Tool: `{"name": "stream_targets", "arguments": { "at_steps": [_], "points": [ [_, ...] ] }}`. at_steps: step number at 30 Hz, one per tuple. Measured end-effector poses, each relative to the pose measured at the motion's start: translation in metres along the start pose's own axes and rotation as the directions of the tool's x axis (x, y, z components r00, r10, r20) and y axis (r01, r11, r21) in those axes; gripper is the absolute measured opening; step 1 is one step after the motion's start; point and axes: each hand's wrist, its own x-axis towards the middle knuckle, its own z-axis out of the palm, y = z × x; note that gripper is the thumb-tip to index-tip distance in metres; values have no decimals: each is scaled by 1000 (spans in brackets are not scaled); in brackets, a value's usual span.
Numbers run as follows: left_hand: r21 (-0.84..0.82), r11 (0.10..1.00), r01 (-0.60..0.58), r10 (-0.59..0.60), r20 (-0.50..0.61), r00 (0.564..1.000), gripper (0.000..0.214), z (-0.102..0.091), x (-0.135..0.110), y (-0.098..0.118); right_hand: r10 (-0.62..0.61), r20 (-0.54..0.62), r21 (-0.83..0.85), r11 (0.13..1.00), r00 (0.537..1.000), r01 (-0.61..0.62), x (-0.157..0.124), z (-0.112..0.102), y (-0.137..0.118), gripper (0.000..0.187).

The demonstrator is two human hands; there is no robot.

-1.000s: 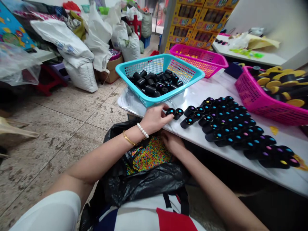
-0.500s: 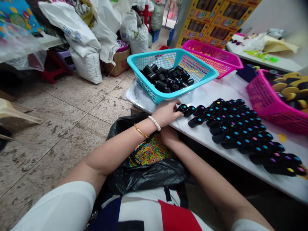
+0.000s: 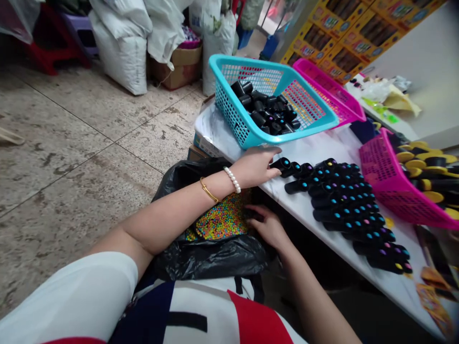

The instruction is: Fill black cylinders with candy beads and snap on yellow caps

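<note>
My left hand, with a pearl bracelet and a gold bangle on its wrist, reaches to the table edge. Its thumb and fingers close round a black cylinder with a blue dot in its end. Below it, my right hand hovers at the side of a black plastic bag, thumb and fingers apart. Small multicoloured beads fill the bag in my lap. Rows of black cylinders with blue, purple, pink and yellow dots cover part of the table beside my left hand.
A turquoise basket of loose black cylinders stands on the white table. Behind it is a pink basket; another pink basket at right holds black-and-yellow pieces. Yellow boxes are stacked behind, white sacks on the floor.
My view has shifted, turning and tilting down. My right hand has come out from under my left wrist, and its fingers have spread. My left hand stays at the end cylinder.
</note>
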Motion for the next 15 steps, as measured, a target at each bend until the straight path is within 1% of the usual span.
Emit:
{"name": "stream_targets", "arguments": {
  "at_steps": [3,5,6,8,10,12,14,15],
  "points": [
    [5,1000,2,-2,4,1000,45,-1,0,1,-105,-88,-204,975,991,85,4,2,0,48],
    [23,1000,-5,5,4,1000,43,-1,0,1,-119,-121,-274,958,985,82,10,3,-2,49],
    [33,999,-9,9,4,1000,43,-1,0,1,-91,-138,-296,954,986,46,14,4,-4,47],
    [46,999,-14,14,6,1000,42,-1,0,1,31,-151,-340,937,988,-82,21,6,-7,46],
    [48,999,-15,15,11,1000,41,-1,1,2,162,-106,-384,903,981,-191,27,9,-11,49],
    [42,999,-11,11,17,1000,39,-2,1,2,217,-36,-415,885,975,-212,32,12,-15,43],
    [33,999,-6,5,25,1000,38,-3,1,2,205,-8,-429,884,979,-188,35,12,-18,34],
    [29,1000,-4,3,30,1000,38,-4,1,2,199,-7,-432,883,980,-182,35,12,-20,33]
  ]
}}
